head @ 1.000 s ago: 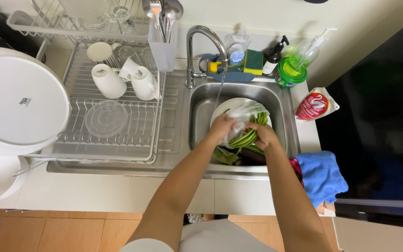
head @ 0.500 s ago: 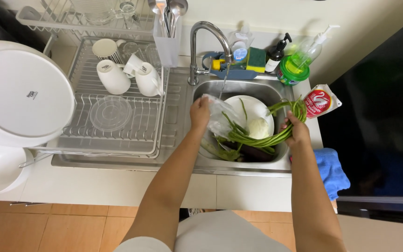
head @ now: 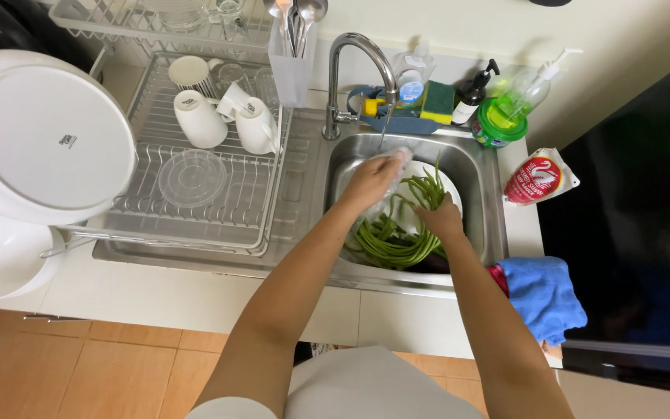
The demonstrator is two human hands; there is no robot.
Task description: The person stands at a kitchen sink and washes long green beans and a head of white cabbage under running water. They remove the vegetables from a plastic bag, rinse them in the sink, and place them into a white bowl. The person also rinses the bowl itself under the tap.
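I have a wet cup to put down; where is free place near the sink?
Free: the counter strip between the dish rack and the front edge. Crowded: the sink, with both hands and green beans, and the bottles behind it.

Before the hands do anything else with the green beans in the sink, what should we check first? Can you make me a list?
1. Beans inside the sink: ok. The long green beans lie in the sink, over a white plate.
2. Right hand on the beans: ok, it rests on the bunch.
3. Left hand grip: ok, it holds something pale under the faucet; what it is, cannot tell.
4. Water running: cannot tell.
5. Drying rack room: ok, bare wire beside the mugs.
6. Blue cloth within reach: ok, it lies right of the sink.
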